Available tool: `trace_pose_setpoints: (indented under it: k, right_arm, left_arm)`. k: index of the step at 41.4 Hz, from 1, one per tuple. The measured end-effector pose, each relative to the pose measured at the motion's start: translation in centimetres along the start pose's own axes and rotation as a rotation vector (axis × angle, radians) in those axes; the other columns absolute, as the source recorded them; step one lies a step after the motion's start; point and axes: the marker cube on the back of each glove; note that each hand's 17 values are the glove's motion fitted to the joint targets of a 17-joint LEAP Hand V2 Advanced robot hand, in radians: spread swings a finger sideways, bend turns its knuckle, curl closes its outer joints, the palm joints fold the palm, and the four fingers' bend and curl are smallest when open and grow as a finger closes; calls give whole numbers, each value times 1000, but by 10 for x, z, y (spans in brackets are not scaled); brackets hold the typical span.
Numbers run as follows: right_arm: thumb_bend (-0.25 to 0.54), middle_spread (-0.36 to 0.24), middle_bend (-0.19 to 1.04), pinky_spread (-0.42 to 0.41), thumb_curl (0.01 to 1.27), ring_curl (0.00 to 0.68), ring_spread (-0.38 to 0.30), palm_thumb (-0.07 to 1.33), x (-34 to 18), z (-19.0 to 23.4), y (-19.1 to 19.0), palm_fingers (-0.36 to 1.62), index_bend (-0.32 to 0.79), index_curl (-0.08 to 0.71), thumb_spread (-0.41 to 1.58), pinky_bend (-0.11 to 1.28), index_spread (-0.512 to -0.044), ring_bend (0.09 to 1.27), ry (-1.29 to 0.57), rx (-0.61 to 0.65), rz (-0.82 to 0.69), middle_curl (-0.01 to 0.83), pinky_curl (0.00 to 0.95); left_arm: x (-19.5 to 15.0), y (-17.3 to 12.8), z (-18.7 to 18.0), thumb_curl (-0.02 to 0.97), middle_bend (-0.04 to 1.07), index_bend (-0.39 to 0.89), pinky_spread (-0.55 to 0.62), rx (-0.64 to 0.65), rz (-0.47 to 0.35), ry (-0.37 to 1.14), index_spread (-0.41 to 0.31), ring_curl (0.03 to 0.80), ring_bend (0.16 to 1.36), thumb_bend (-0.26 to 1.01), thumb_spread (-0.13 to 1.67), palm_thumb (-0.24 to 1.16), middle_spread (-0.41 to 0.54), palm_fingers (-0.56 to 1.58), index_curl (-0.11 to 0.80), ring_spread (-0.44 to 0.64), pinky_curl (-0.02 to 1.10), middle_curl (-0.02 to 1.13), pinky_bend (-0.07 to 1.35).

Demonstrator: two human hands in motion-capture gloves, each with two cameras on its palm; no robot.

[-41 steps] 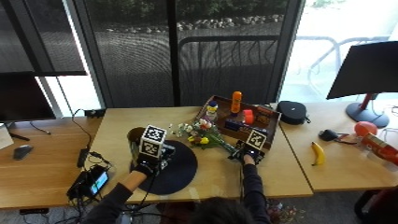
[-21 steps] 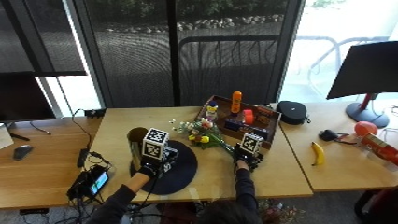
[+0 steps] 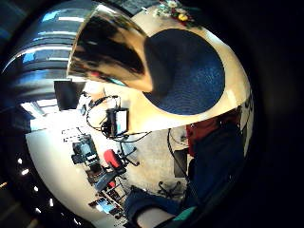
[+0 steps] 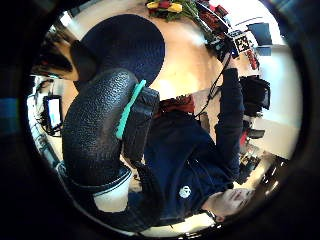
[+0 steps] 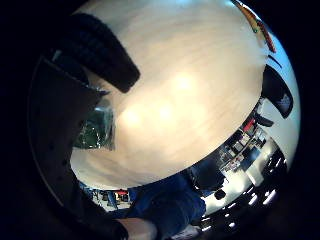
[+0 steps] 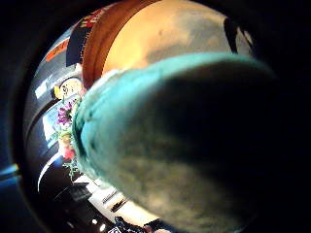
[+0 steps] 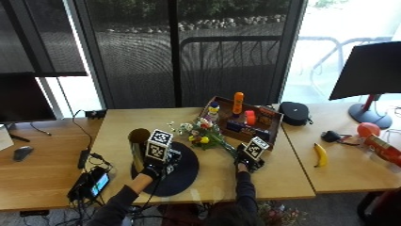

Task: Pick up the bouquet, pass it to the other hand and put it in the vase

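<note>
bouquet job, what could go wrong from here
The bouquet lies close beside the tray of bottles, so lifting it could knock them. The right hand is at the stem end only, so the blooms may droop in the pass. The tall vase beside the left hand could tip.

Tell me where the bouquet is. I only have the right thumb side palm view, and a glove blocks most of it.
Observer: The bouquet lies on the table, blooms toward the vase, stems pointing at the right hand.
Operator: Is the vase upright?
Observer: Yes, it stands at the edge of a dark round mat, with the left hand beside it.
Operator: What is behind the bouquet?
Observer: A brown tray holding bottles, just past the blooms.
</note>
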Motion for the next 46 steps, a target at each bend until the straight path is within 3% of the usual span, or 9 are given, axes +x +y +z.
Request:
trace_pose_setpoints:
  k: [5,10,13,20,25,30,38,43,46]
  right_arm:
    - [80,-204,440,-240,413,462,-258,1136,5,1,-5,1210,366,443,1054,422,-246,593,-48,53,69,565,388]
    - [74,-206,467,-253,422,484,-257,1165,-10,-6,-7,1223,378,475,1034,433,-244,605,-224,62,-131,589,409]
    - [65,-207,479,-259,424,495,-253,1172,-12,-15,-5,1217,382,492,1030,441,-244,607,-297,52,-117,603,422]
    - [41,-210,496,-260,423,518,-248,1181,-29,-43,25,1204,382,525,1016,459,-243,617,-502,-57,-273,629,446]
    - [29,-203,498,-255,427,532,-249,1194,-44,-65,33,1199,389,549,1008,470,-243,622,-619,-16,-332,644,461]
    - [15,-202,508,-253,429,544,-249,1205,-54,-76,59,1192,388,568,993,473,-241,623,-684,-180,-273,661,472]
    - [-5,-194,505,-253,431,559,-250,1220,-85,-100,98,1184,382,595,980,482,-238,624,-786,-109,-556,682,488]
    - [-9,-191,501,-252,432,566,-250,1224,-98,-99,120,1182,376,610,974,487,-237,622,-783,-101,-672,693,493]
    - [-7,-189,498,-252,435,570,-250,1229,-110,-92,125,1181,373,617,966,487,-236,621,-768,-4,-794,699,496]
  left_arm:
    - [-1,-1,1,251,163,181,340,-9,-2,0,-61,259,501,-15,1241,156,188,166,373,352,335,278,320]
    - [-1,0,-1,252,161,183,341,-23,5,22,-61,261,501,-15,1242,156,188,169,379,355,336,276,315]
    - [0,-3,-3,252,161,182,341,-41,26,76,-61,262,500,-15,1242,156,188,170,382,356,337,276,314]
    - [10,-10,-16,252,163,188,341,-136,111,390,-60,261,489,-14,1243,157,189,181,390,357,338,274,308]
    - [20,-22,-34,257,163,191,338,-100,148,521,-48,259,480,-5,1252,177,196,200,395,355,337,273,304]
    - [30,-41,-56,269,165,179,351,-44,161,706,-30,265,484,7,1252,237,202,195,397,354,338,276,291]
    - [46,-71,-91,298,152,155,358,28,145,1092,31,279,525,9,1199,335,275,165,382,357,346,266,313]
    - [51,-81,-103,312,159,140,345,-18,136,1290,67,288,558,-6,1141,374,314,173,367,362,356,261,347]
    - [56,-93,-106,318,181,136,340,-69,161,1403,78,289,563,-11,1119,393,308,178,359,364,358,270,353]
